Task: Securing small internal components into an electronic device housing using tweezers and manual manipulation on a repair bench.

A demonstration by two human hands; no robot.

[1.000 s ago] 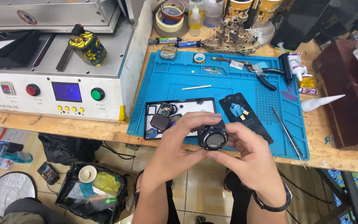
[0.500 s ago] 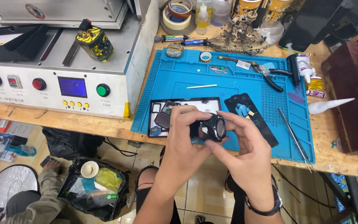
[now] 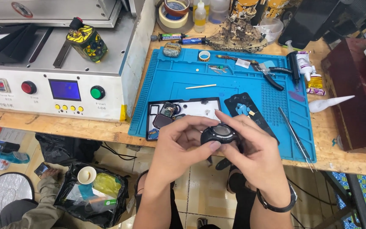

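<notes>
Head view: hands [image 3: 217, 148] turned watch [image 3: 220, 134] face-up.

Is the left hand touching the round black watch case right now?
Touching. The head view shows the left hand with its thumb and fingertips pressed on the rim of the round black watch case.

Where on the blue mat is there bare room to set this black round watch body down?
Barest patch: the blue mat in its left-centre, bordered by the white stick on the right, the parts tray below and the tape ring above. The back right is crowded with pliers and tubes; tweezers line the right edge.
</notes>
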